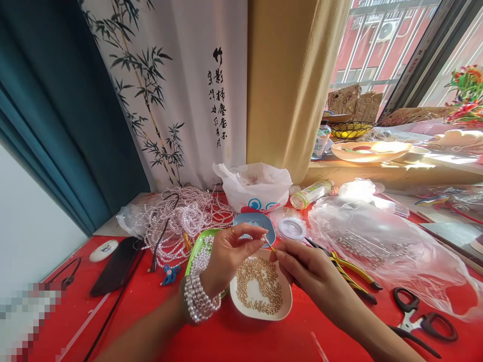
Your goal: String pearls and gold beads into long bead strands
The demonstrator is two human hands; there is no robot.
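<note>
Running along the near side, a stretch of red tabletop (pixel 245 344) shows between the two forearms, so that's the open bit for the elbows. Over on the right it's tighter: black-handled scissors (pixel 413 324) sit just beside that forearm, with yellow-and-black pliers (pixel 352 264) a bit farther back. A cream dish (pixel 258 315) of gold beads (pixel 277 296) is tucked right under the hands.

The actual piece, a thin yellow stick (pixel 270 246), is held up above the dish's far edge. The right hand (pixel 302 264) has its lower end pinched between thumb and forefinger. The left hand (pixel 230 251) has thumb and forefinger close around the upper end, but honestly can't tell if they're gripping it, too tiny.

Behind the left wrist is a green tray (pixel 199 240), then a blue dish (pixel 262 219), and a white plastic bag (pixel 256 183) up against the curtains (pixel 196 90).
</note>
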